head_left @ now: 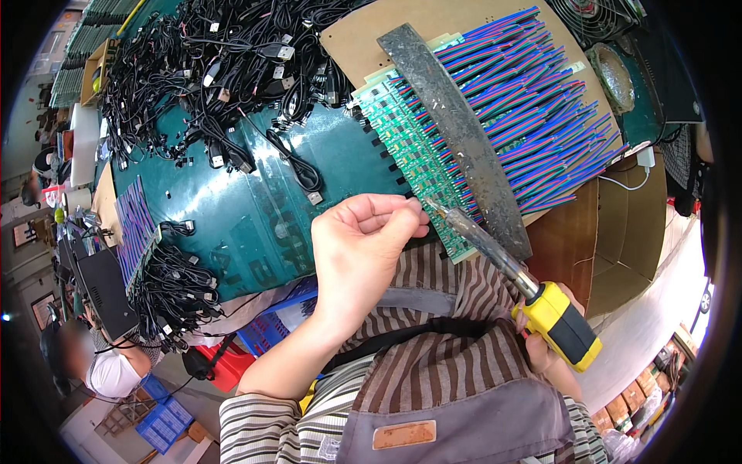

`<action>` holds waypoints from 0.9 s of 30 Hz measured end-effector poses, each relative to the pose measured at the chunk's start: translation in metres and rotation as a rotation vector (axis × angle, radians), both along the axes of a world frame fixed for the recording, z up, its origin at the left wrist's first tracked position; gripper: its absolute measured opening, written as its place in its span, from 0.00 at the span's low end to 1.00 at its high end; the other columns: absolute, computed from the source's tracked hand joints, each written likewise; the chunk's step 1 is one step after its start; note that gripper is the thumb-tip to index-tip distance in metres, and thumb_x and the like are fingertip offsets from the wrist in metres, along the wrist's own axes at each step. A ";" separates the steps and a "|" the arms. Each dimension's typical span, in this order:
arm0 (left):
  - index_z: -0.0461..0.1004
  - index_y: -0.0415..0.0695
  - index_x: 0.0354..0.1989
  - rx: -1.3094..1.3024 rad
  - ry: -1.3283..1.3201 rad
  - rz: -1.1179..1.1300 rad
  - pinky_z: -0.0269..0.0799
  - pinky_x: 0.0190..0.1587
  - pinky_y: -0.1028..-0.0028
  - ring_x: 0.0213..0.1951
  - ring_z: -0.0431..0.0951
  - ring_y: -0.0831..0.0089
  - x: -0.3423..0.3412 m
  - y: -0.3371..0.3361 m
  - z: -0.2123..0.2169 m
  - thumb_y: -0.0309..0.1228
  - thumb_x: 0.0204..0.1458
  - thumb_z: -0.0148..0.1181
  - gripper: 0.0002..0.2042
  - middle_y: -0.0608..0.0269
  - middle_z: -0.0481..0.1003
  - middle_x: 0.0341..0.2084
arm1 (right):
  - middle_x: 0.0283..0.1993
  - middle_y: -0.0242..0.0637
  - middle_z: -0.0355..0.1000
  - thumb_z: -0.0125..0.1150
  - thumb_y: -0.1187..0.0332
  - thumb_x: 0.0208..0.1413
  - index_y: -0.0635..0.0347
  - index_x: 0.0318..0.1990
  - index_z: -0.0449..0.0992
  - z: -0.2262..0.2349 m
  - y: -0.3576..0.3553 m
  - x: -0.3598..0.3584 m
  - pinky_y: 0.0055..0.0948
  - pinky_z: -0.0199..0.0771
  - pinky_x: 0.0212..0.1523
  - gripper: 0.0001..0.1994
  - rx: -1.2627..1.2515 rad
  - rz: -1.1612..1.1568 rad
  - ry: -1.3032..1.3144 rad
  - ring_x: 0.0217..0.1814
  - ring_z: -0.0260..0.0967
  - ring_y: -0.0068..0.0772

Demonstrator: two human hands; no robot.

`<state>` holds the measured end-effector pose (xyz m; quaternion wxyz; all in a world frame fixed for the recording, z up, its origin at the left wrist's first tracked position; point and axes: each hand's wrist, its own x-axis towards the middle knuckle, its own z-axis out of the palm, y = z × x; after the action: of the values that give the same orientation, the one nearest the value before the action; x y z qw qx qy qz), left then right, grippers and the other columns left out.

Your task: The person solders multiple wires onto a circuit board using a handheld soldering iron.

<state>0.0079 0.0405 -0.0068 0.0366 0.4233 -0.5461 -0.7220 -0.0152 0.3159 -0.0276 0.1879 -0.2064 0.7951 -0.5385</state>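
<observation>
My right hand (546, 340) grips a yellow and black soldering iron (558, 325). The iron's metal tip reaches the green circuit board panel (413, 155), close to my left fingertips. My left hand (363, 247) is closed in a pinch at the panel's near left edge; whatever sits between its fingers is hidden or too small to name. Small black pieces line that edge. Across the panel lies a heavy dark metal bar (464, 139). Bundles of blue, red, green and black wires (518, 100) fan out to the right from beneath it.
Tangled black USB cables (232, 77) cover the back left of the green mat (224, 247). A single coiled cable (297, 166) lies mid-mat. More wired boards with cables (166, 286) sit at left. Brown board (363, 42) supports the panel. Another person (116, 371) is at far left.
</observation>
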 end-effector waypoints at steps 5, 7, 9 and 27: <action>0.77 0.32 0.34 -0.017 0.014 0.021 0.73 0.33 0.79 0.28 0.81 0.74 0.001 0.003 -0.002 0.27 0.53 0.64 0.08 0.55 0.81 0.28 | 0.29 0.43 0.74 0.63 0.63 0.41 0.67 0.31 0.75 -0.002 -0.001 -0.001 0.32 0.75 0.31 0.15 -0.002 0.045 0.070 0.29 0.74 0.44; 0.77 0.32 0.34 -0.023 0.009 0.034 0.73 0.33 0.79 0.28 0.81 0.74 0.000 0.004 -0.002 0.27 0.53 0.64 0.08 0.55 0.81 0.28 | 0.28 0.43 0.74 0.64 0.61 0.42 0.67 0.31 0.75 -0.009 0.009 0.006 0.32 0.74 0.31 0.16 -0.012 0.000 0.012 0.28 0.74 0.43; 0.77 0.32 0.34 -0.025 0.011 0.033 0.73 0.33 0.79 0.28 0.81 0.74 0.000 0.004 -0.002 0.27 0.53 0.64 0.08 0.55 0.81 0.28 | 0.28 0.43 0.74 0.65 0.60 0.42 0.67 0.30 0.75 -0.015 0.020 0.013 0.32 0.74 0.31 0.16 0.008 0.012 0.000 0.27 0.74 0.44; 0.77 0.32 0.35 -0.002 0.070 0.050 0.72 0.33 0.80 0.30 0.81 0.74 0.007 0.003 -0.005 0.26 0.54 0.64 0.08 0.55 0.81 0.29 | 0.30 0.38 0.74 0.59 0.48 0.52 0.65 0.35 0.76 -0.019 0.027 0.013 0.34 0.74 0.39 0.23 -0.027 -0.036 -0.060 0.34 0.73 0.38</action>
<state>0.0148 0.0434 -0.0120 0.0742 0.4113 -0.5344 -0.7347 -0.0025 0.3429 -0.0470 0.1990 -0.1781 0.7853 -0.5586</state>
